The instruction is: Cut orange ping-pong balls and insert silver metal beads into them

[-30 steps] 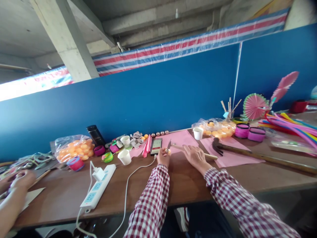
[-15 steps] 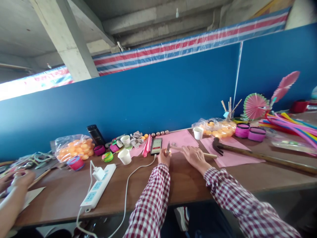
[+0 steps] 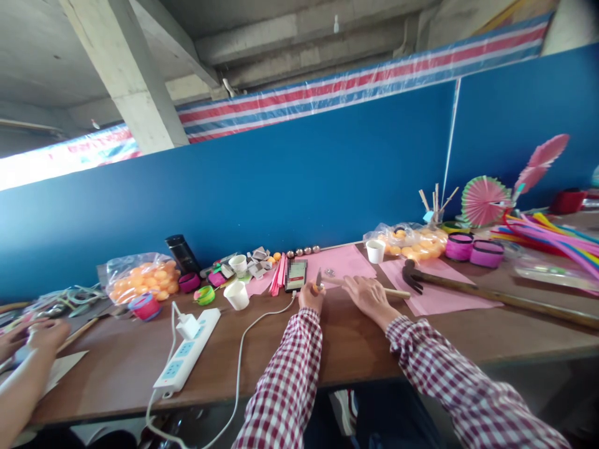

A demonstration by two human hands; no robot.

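Note:
My left hand (image 3: 311, 298) is closed around a small upright pointed metal piece (image 3: 319, 276), which looks like a blade; its lower part is hidden in my fingers. A pale wooden stick (image 3: 395, 293) lies almost level under my right hand (image 3: 369, 295), whose fingers are closed over it. The stick's left end reaches close to the blade; I cannot tell whether they touch. Just behind my left hand is a phone (image 3: 296, 274) with a white cable plugged in. Small clear bits (image 3: 330, 272) lie on the pink paper (image 3: 349, 257) beyond my hands.
To my right a claw hammer (image 3: 472, 290) rests across pink sheets. A white power strip (image 3: 187, 355), paper cups (image 3: 236, 295) and a bag of orange balls (image 3: 140, 279) stand left. Another person's hands (image 3: 44, 337) work at the far left. A blue partition (image 3: 299, 181) rises behind the table.

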